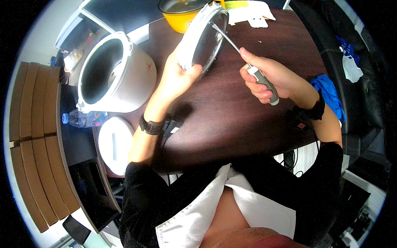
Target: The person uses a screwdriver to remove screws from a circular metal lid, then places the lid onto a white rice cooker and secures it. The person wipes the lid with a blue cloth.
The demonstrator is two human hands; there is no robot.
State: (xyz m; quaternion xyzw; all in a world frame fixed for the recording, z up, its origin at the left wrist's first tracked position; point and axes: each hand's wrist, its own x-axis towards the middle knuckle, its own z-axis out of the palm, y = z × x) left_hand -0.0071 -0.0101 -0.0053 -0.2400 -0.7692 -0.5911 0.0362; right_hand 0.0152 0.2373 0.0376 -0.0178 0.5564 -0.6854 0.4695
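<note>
My left hand (pixel 175 78) grips the edge of a round white lid (pixel 189 45), thumb against its near rim, holding it tilted up above the table. The lid's inner face looks dark and shiny. In my right hand (pixel 271 74) is a screwdriver (pixel 259 76) with a grey-and-white handle, my fingers wrapped round it and the thumb along the shaft. Its tip meets the lid's inner face near the upper rim; I cannot make out a screw there. Left of my left hand is a white cylindrical cooker body (pixel 140 78) with an open, dark inside.
A white oval cover (pixel 115 144) and a clear bottle with a blue cap (pixel 84 118) are by the table's left edge. Behind the lid stands a yellow pot (pixel 175 22). Papers and a small white item (pixel 258 22) lie at the back. Blue cloth (pixel 331 95) is at the right.
</note>
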